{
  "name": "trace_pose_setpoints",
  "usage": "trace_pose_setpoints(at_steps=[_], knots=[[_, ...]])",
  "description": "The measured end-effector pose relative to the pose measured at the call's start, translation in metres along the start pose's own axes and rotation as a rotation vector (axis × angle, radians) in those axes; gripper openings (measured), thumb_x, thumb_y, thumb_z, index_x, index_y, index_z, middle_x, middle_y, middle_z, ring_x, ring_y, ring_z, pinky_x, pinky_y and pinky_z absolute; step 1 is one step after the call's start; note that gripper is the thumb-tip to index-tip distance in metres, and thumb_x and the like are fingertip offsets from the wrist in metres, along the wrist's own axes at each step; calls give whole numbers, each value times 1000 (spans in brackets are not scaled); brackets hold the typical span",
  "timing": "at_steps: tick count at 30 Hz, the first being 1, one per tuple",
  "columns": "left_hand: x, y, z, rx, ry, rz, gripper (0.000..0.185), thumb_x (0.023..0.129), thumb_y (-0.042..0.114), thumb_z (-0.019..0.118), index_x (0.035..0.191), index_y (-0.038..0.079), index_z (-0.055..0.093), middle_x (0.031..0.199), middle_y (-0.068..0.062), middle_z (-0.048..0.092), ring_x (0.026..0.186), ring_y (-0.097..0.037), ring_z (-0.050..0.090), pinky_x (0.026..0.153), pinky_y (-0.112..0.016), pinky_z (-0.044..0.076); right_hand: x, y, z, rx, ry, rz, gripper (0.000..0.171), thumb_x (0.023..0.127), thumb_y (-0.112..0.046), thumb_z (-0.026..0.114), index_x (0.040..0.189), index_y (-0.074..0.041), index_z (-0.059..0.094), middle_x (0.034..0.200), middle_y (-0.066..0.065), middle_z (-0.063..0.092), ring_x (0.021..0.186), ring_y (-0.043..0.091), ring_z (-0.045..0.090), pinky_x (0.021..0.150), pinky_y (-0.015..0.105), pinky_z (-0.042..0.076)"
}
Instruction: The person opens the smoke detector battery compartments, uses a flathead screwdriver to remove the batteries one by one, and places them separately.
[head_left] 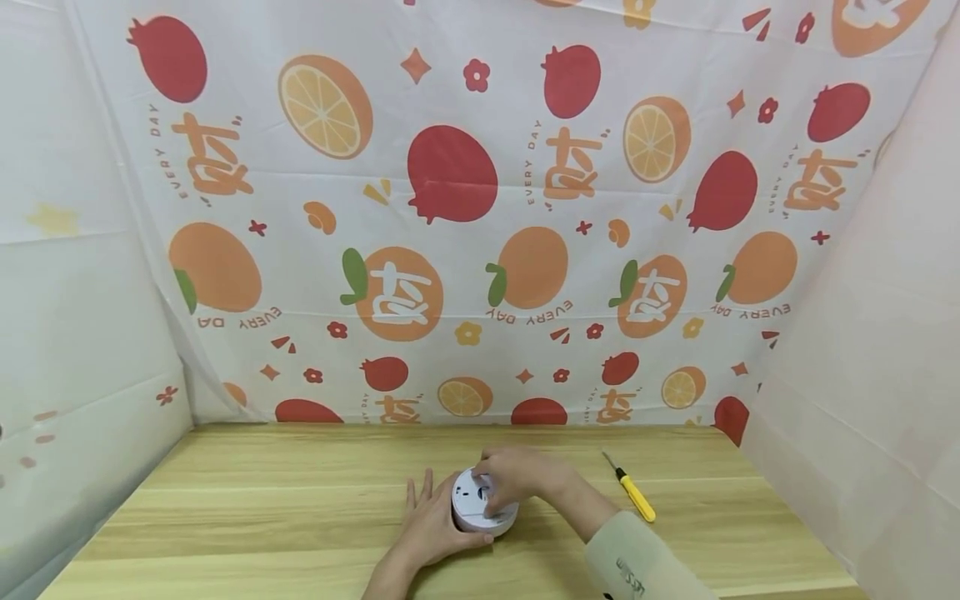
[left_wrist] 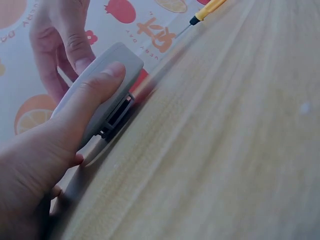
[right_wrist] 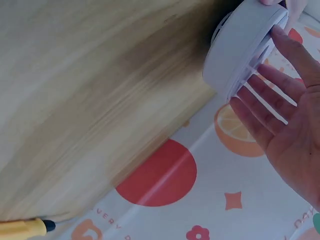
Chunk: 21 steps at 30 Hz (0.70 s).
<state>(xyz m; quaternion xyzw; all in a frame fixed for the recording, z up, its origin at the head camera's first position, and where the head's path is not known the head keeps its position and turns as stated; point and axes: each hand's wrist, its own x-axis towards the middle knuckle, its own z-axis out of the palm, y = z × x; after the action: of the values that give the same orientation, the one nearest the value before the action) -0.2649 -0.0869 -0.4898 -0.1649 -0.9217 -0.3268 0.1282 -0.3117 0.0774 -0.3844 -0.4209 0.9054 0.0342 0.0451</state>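
Observation:
A round white smoke detector stands on the wooden table, its flat slotted face turned up and a vented part facing the tabletop. With fingers around the far side and thumb along the near side, my left hand grips its wall. Over the face, my right hand holds thumb and fingertips spread across it; in the right wrist view its fingers reach to the rim and recesses. The hand hides part of the face. To the right lies a screwdriver with a yellow handle, touched by neither hand.
The wooden table runs back to a fruit-print cloth hanging behind it. Pale cloth also hangs at the left and right sides.

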Motion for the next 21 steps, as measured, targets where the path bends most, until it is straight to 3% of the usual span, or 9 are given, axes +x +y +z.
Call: trace_pose_setpoints(at_steps=[9,17,21], knots=[[1,0,0,-13,4,-3,109,55,67,73,133,-1,41,132,-18,46,127,-54,14,101,-63,-3,-1,1,8,-55,70,-39,54,71,-45,75,115,-16,64,100,-6,56,89,6,51,78,19,44],[0,1,-2,-34,0,-21,107,56,67,73,133,-1,42,131,-21,46,126,-54,16,101,-63,-3,1,-2,8,-2,-19,-7,59,65,-32,80,118,-16,58,106,-8,51,94,8,46,77,20,44],[1,1,-2,-29,1,-23,108,55,67,72,133,-1,42,131,-20,46,126,-54,17,101,-63,-2,2,0,10,23,-21,-27,62,65,-29,81,118,-13,53,108,-7,49,97,9,45,80,19,43]])
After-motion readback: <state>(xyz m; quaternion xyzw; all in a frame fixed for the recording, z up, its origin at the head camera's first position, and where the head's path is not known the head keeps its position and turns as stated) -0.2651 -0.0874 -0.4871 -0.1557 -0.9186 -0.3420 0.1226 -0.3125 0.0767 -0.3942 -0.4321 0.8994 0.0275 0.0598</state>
